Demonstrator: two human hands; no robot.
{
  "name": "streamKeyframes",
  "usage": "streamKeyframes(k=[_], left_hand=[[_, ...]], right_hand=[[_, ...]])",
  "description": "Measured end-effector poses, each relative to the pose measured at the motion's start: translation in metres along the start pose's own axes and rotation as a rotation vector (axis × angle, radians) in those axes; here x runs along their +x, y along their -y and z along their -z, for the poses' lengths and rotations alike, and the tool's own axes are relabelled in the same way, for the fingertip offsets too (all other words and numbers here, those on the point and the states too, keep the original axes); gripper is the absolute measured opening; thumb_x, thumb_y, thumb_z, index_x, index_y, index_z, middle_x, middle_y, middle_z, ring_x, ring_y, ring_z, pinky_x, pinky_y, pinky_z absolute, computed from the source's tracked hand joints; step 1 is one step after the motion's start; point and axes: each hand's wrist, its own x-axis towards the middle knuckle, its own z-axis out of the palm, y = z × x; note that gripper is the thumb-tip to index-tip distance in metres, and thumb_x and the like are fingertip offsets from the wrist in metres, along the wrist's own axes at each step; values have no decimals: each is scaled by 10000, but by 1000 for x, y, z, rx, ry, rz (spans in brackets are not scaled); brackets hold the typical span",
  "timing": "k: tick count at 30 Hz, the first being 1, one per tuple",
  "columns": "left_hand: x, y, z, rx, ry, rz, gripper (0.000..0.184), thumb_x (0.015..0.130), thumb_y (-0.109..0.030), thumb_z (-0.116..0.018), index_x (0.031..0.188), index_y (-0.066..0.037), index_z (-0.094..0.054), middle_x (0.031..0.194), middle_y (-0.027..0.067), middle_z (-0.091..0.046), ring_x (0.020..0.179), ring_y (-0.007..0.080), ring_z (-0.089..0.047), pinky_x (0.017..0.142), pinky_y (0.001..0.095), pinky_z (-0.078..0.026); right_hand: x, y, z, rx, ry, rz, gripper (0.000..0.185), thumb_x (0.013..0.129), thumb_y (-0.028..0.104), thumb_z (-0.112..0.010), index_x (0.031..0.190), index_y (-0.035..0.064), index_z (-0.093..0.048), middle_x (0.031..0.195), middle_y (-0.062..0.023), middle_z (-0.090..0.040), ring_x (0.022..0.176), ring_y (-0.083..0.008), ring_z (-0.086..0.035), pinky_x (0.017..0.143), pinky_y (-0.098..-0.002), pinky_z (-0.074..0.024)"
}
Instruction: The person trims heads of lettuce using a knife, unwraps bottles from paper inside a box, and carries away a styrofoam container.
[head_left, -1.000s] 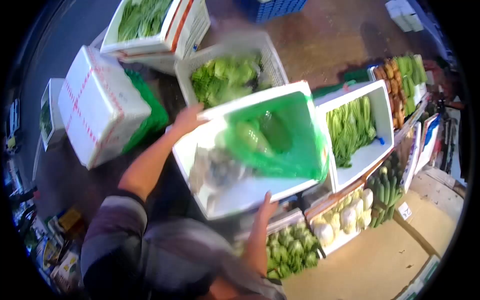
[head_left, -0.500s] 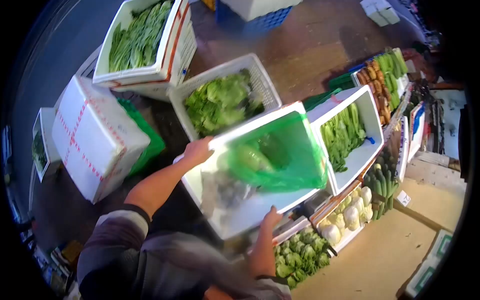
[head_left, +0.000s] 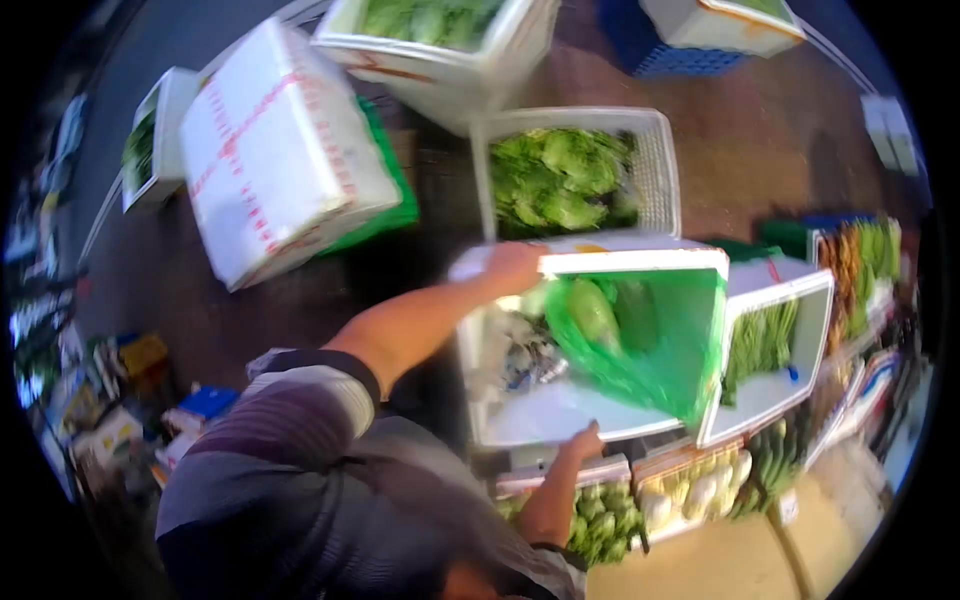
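Observation:
A white foam box lies tilted with its open side toward me. Inside it are a green plastic bag with pale green vegetables and some crumpled clear and grey wrapping. My left hand grips the box's upper left rim, its fingers folded over the edge. At the lower rim is my right hand, thumb up against the edge, its other fingers hidden under the box.
Behind the box stands a white basket of leafy greens. A red-marked foam box is at the left. Another foam box of greens adjoins on the right. Lettuces, white cabbages and cucumbers line the front.
The view has swung, so the surroundings sit further right. Both hands still hold the foam box, which now appears more level along its rims.

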Motion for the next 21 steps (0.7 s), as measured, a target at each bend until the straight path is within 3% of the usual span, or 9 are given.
streamKeyframes(k=[8, 13, 20, 21], left_hand=[[-10, -1, 7, 8, 3, -18, 329, 808, -283, -684, 1098, -130, -666, 930, 129, -702, 918, 329, -673, 783, 466, -510], [-12, 0, 11, 31, 31, 2, 360, 818, -310, -679, 1136, -144, -649, 965, 135, -701, 954, 325, -665, 797, 469, -506], [-8, -9, 11, 71, 84, 49, 422, 846, -343, -651, 1236, -184, -620, 1027, 106, -697, 959, 312, -664, 811, 462, -520], [-7, -4, 7, 92, 46, 16, 427, 844, -351, -652, 1237, -188, -619, 1038, 113, -695, 960, 318, -663, 816, 461, -520]], right_hand=[[-18, 1, -1, 80, 104, 162, 494, 845, 193, -632, 1109, -213, -531, 1085, -291, -616, 878, -373, -652, 736, -491, -575], [-9, -4, -2, 95, 126, 144, 500, 841, 218, -661, 1037, -232, -566, 1032, -270, -638, 862, -342, -642, 754, -459, -551], [3, -14, -8, 9, -124, 186, 527, 824, 263, -683, 975, -231, -576, 982, -258, -640, 789, -324, -592, 728, -454, -512], [-16, 4, -4, -114, -101, 98, 515, 815, 240, -692, 994, -223, -556, 962, -260, -637, 789, -332, -596, 708, -465, -514]])
